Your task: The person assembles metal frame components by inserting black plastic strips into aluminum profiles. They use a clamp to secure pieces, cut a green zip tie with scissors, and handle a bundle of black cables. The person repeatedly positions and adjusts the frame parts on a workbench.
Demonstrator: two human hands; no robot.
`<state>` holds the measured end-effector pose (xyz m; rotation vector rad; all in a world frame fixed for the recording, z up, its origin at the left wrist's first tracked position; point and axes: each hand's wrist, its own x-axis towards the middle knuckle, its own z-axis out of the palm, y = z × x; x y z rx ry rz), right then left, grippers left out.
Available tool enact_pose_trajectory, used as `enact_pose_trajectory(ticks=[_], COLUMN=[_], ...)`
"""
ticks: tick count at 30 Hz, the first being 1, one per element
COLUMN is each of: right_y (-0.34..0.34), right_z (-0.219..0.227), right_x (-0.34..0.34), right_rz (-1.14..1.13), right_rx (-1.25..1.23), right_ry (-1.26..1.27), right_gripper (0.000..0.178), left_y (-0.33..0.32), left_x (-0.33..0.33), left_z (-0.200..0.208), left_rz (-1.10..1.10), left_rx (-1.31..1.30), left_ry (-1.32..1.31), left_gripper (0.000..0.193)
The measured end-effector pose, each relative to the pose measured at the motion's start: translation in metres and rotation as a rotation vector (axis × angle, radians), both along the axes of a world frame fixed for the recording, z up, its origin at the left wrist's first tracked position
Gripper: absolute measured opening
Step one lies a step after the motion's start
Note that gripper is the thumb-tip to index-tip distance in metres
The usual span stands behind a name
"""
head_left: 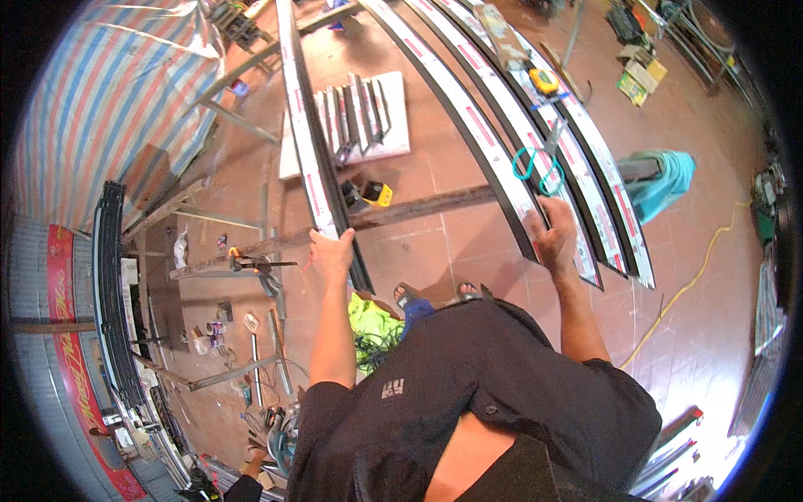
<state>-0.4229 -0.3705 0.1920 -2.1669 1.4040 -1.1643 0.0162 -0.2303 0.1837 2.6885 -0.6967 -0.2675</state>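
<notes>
My left hand [333, 253] is closed round the near end of a long profile [305, 142] with white film on its face and black edges. To the right, my right hand [555, 238] grips a second, similar profile [477, 121] close to its near end. Beside that hand, two more film-covered profiles [548, 138] [615, 192] run alongside. Scissors with teal handles [538, 170] lie across them just beyond my right hand. A yellow tape measure [544, 80] rests on the profiles farther off.
A wooden beam [427, 203] crosses beneath the profiles. Short cut pieces [355, 113] lie on a white board [393, 142]. A teal cloth [665, 180] hangs at the right, and a yellow cable [711, 251] runs over the floor. Clamps [255, 262] sit at the left. Another person's hand [256, 460] shows lower left.
</notes>
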Motion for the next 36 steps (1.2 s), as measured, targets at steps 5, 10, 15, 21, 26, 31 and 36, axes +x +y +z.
enact_pose_trajectory(ticks=[5,10,15,21,26,31,36], right_y=[0.06,0.05,0.039,-0.006,-0.063,-0.08,-0.084], right_z=[-0.004,0.001,0.007,0.009,0.007,-0.014,-0.023], right_x=[0.009,0.019,0.018,0.023,0.044,0.058,0.06], right_rz=[-0.064,-0.149,-0.094,-0.199,-0.246,-0.261,-0.331], right_rx=[0.098,0.201,0.334,-0.032,0.143,0.161,0.14], right_ry=[0.377,0.402,0.382,0.252,0.324,0.551,0.593], right_gripper=[0.061,0.079,0.075,0.068,0.083,0.085,0.075], left_y=[-0.002,-0.002,0.001,0.001,0.003,0.002,0.002], left_x=[0.0,0.004,0.007,0.006,0.002,0.001,0.003], left_z=[-0.006,-0.006,-0.01,-0.011,0.0,0.001,-0.005], left_rz=[0.02,0.027,0.033,0.015,0.02,0.031,0.057], left_rx=[-0.034,-0.004,-0.024,-0.06,0.001,-0.07,-0.066], left_ry=[-0.023,0.033,0.035,0.012,0.042,0.04,0.004], left_gripper=[0.101,0.103,0.105,0.104,0.101,0.096,0.093])
